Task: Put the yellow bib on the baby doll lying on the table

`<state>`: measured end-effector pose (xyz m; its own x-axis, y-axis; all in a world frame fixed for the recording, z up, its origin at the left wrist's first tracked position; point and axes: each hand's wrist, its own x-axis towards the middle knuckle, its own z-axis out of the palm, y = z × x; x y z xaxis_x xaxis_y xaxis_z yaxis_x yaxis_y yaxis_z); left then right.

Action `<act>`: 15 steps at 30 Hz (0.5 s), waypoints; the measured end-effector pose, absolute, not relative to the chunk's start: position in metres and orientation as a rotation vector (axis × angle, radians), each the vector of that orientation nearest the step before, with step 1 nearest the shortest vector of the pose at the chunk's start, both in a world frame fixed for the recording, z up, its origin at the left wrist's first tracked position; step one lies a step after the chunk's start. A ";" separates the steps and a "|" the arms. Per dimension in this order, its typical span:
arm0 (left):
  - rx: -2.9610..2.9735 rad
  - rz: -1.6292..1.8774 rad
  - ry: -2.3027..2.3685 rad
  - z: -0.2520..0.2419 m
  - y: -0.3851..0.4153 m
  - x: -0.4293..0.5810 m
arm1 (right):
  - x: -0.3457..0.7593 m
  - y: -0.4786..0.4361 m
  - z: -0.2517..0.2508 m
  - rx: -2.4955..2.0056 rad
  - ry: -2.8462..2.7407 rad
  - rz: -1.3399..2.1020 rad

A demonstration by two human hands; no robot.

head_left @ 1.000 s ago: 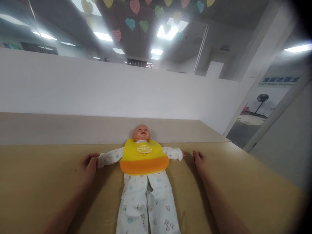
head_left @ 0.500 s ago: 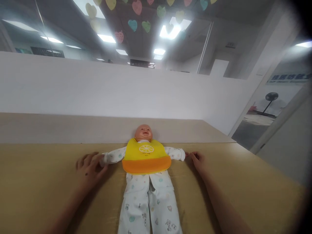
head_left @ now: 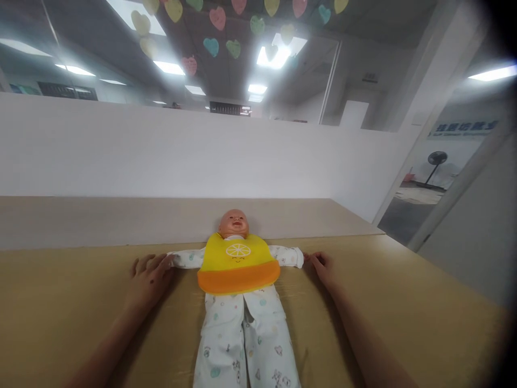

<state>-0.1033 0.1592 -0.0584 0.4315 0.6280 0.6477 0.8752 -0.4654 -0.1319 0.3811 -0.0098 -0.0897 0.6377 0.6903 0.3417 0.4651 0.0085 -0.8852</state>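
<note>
- A white partition wall (head_left: 202,151) runs across the back, with a ceiling of bright light panels and paper hearts (head_left: 218,17) hanging above it.
- The wooden table (head_left: 60,312) spans the lower half of the view, a paler surface butting against its far edge.
- A baby doll (head_left: 238,302) lies face-up in the middle of the table, head toward the wall, arms spread straight out to both sides, legs running toward the near edge in printed white pyjamas.
- A yellow bib (head_left: 238,261) with an orange lower pocket covers the doll's chest.
- The left forearm reaches in from the lower left, angled up toward the doll; the left hand (head_left: 150,276) lies palm-down and flat, fingers loosely spread and not clenched, fingertips touching the cuff of the doll's sleeve (head_left: 181,260) on that side, pressing rather than gripping.
- The right forearm comes in from the lower right; the right hand (head_left: 321,265) rests low on the table, fingers curled at the end of the doll's other sleeve (head_left: 291,256). Whether it pinches the doll's tiny hand or only touches it cannot be told.
</note>
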 end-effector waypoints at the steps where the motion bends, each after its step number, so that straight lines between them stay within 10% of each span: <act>1: -2.224 -0.734 -1.267 -0.058 0.158 -0.103 | 0.381 -0.010 -0.089 -1.637 -0.968 0.229; 15: -2.280 -0.695 -1.413 -0.059 0.136 -0.104 | 0.365 -0.007 -0.091 -1.635 -1.363 -0.043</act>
